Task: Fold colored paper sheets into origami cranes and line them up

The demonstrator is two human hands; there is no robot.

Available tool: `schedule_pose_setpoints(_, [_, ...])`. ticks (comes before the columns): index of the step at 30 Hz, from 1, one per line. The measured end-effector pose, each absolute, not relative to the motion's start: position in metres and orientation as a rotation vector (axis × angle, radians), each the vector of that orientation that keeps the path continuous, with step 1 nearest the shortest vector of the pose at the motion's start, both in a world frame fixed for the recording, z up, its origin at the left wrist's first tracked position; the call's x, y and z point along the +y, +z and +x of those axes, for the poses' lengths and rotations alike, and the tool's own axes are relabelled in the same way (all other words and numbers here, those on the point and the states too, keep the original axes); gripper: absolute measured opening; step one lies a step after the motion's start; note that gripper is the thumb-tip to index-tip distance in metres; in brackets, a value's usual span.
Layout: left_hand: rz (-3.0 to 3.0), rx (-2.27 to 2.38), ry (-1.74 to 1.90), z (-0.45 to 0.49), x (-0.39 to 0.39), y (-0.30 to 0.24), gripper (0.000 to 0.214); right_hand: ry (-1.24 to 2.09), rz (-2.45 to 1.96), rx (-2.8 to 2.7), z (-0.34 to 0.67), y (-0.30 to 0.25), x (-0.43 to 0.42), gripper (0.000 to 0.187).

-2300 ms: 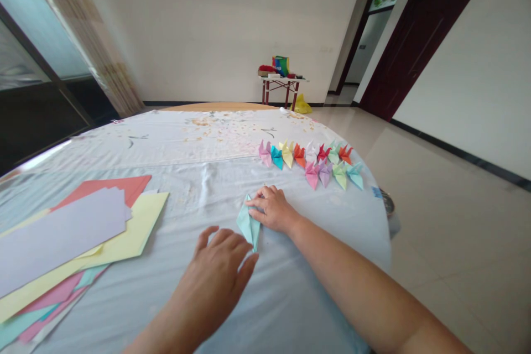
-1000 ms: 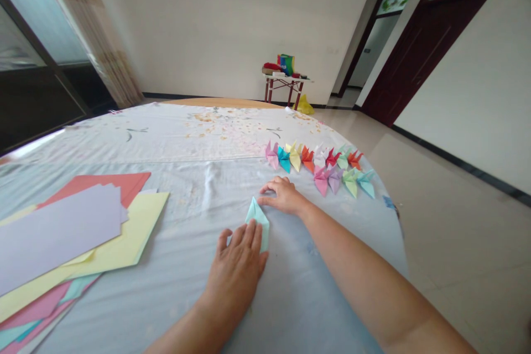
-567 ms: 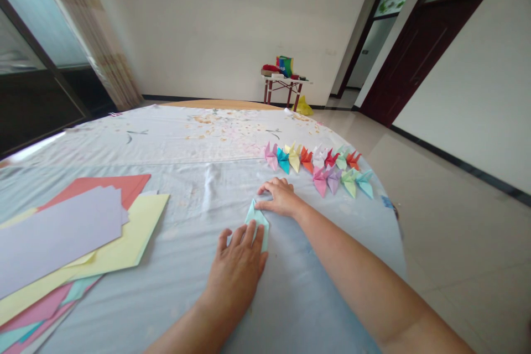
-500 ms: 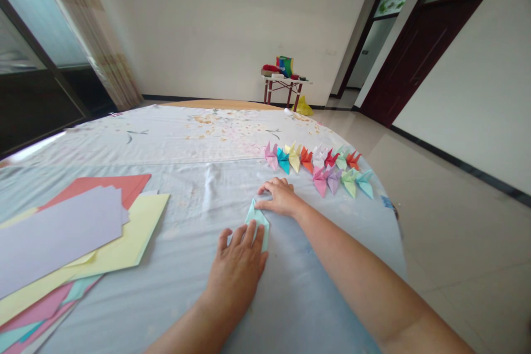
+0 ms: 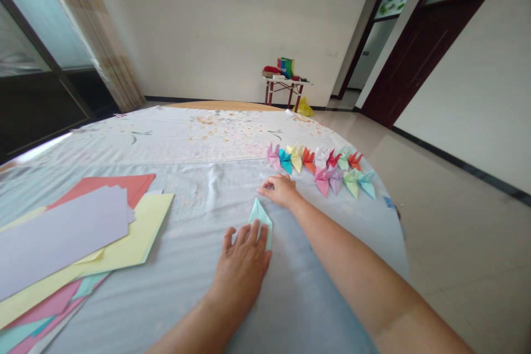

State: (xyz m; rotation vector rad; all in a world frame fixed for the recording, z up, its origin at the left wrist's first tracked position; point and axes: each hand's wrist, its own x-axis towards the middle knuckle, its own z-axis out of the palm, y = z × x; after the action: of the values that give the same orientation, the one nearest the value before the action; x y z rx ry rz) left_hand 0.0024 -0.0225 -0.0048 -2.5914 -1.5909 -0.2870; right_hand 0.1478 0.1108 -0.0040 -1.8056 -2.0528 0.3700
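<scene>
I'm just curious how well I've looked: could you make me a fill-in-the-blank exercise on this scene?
1. The ____ hand covers part of the folded paper.
2. The cranes stand in ____ rows.
3. In the picture, the folded paper lies to the ____ of the loose sheets.
4. The bag beside the far table is ____.

Missing words: left; two; right; yellow.

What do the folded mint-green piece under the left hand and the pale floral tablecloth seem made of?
Folded mint-green piece: seemingly matt paper, given crisp straight edges. Pale floral tablecloth: probably thin, dull fabric, given its soft wrinkles; plastic isn't ruled out.
</scene>
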Motion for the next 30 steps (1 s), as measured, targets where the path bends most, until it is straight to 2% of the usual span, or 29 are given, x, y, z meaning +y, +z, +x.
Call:
schedule_pose_setpoints(5, [-2.605, -1.601, -0.263, 0.003, -0.023, -0.005, 0.036, 0.324, -1.639, -2.202, 0.147, -0.004, 0.099, 0.052])
schedule_pose_setpoints(9, [-2.605, -1.596, -0.276, 0.002, -0.024, -0.008, 0.036, 0.330, -1.705, -2.181, 0.144, -0.010, 0.103, 0.060])
schedule_pose_setpoints(12, [-2.598, -1.601, -0.283, 0.002, -0.024, -0.010, 0.037, 0.330, -1.753, -2.122, 0.141, -0.012, 0.114, 0.058])
schedule_pose_setpoints(18, [-2.604, -1.593, -0.297, 0.001, -0.025, -0.008, 0.037, 0.244, -1.729, -2.060, 0.150, -0.005, 0.105, 0.043])
schedule_pose_setpoints(24, [-2.610, -1.582, -0.285, 0.001, -0.025, -0.008, 0.039, 0.420, -1.704, -2.186, 0.168, -0.002, 0.063, 0.043])
schedule_pose_setpoints(30, [-2.613, -1.583, -0.282, 0.000, -0.024, -0.009, 0.038, 0.447, -1.726, -2.178, 0.173, -0.004, 0.056, 0.043])
